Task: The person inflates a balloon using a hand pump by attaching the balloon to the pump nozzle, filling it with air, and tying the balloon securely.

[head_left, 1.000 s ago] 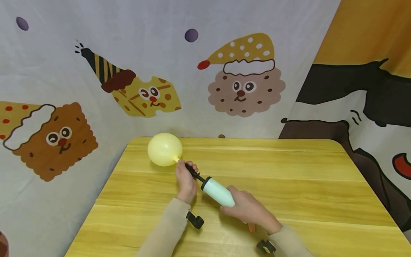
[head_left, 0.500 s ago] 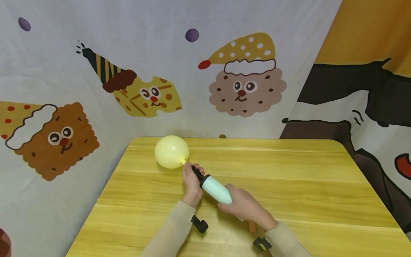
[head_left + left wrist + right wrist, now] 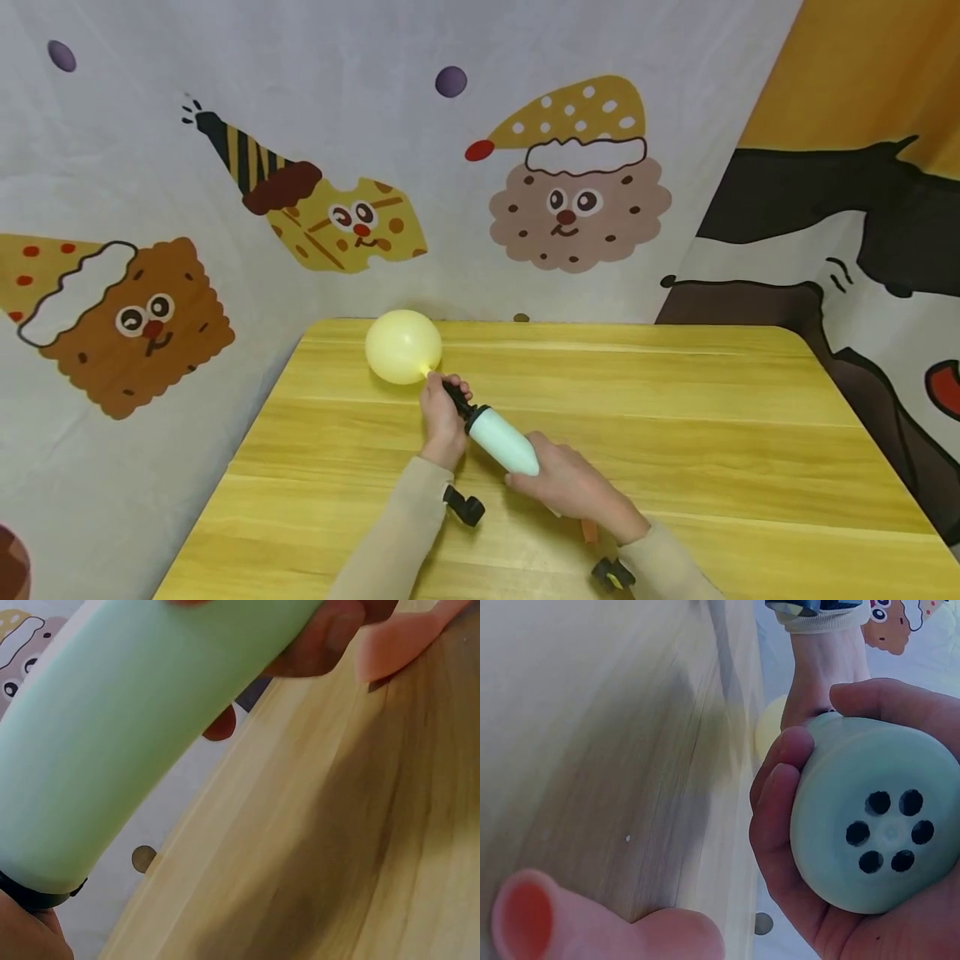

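A partly inflated yellow balloon sticks out beyond my left hand, at the far left of the table. That hand's fingers curl round the balloon's neck and the black nozzle end of a balloon pump. The pump's mint-green barrel slants down toward my right hand, which grips its rear end. The right wrist view shows the barrel's round base with several dark holes, fingers wrapped about it. Close to the black collar, little of the pump's rod shows.
On the wooden table, an orange-pink uninflated balloon lies below my right hand, mostly hidden by it in the head view. A cartoon-printed cloth hangs behind the table's far edge. Both wrists carry black camera mounts.
My left hand and the yellow balloon have shifted right, while my right hand has moved slightly left with the barrel. The black rod visible a second ago has mostly slid into the barrel.
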A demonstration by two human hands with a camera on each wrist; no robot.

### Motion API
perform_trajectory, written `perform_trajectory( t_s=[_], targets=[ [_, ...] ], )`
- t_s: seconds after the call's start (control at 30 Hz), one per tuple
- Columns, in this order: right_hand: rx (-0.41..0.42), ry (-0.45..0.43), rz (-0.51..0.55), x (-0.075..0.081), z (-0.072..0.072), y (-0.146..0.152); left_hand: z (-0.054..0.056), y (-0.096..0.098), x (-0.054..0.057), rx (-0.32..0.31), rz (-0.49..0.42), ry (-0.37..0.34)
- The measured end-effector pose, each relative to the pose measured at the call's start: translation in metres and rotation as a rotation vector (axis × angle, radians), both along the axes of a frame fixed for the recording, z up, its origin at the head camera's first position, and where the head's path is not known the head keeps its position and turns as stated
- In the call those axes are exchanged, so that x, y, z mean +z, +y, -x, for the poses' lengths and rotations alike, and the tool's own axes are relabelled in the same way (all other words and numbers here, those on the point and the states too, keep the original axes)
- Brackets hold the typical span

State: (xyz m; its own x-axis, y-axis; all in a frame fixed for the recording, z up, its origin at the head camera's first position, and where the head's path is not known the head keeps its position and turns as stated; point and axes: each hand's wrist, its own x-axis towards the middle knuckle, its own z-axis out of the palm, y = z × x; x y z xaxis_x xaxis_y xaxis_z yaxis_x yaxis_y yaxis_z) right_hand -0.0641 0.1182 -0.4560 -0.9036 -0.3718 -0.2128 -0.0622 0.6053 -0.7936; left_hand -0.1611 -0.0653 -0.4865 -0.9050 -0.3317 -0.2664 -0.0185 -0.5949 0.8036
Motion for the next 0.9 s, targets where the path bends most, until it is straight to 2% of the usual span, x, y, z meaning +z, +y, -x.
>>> perform_trajectory(
  t_s=[0.17, 0.3, 0.4, 0.5, 0.6, 0.7, 0.9],
  targets=[
    [0.006, 0.0, -0.005, 0.001, -0.002, 0.001, 0.002, 0.002, -0.001, 0.047, -0.001, 0.018],
    [-0.001, 0.017, -0.01, 0.002, -0.005, 0.004, 0.006, 0.003, 0.0, 0.062, -0.021, 0.005],
    [0.009, 0.002, -0.012, 0.003, -0.01, 0.01, 0.012, -0.005, -0.001, 0.117, -0.037, 0.008],
    [0.019, -0.045, 0.016, 0.005, -0.017, 0.021, 0.017, -0.016, -0.003, 0.152, -0.01, 0.005],
    [0.024, -0.08, 0.058, 0.008, -0.022, 0.034, 0.018, -0.025, -0.005, 0.096, 0.066, -0.017],
    [-0.008, -0.05, 0.035, 0.013, -0.023, 0.05, 0.018, -0.031, -0.006, 0.014, 0.169, -0.026],
    [-0.191, 0.027, -0.093, 0.018, -0.02, 0.091, 0.014, -0.044, -0.004, -0.134, 0.441, 0.033]
  ],
)
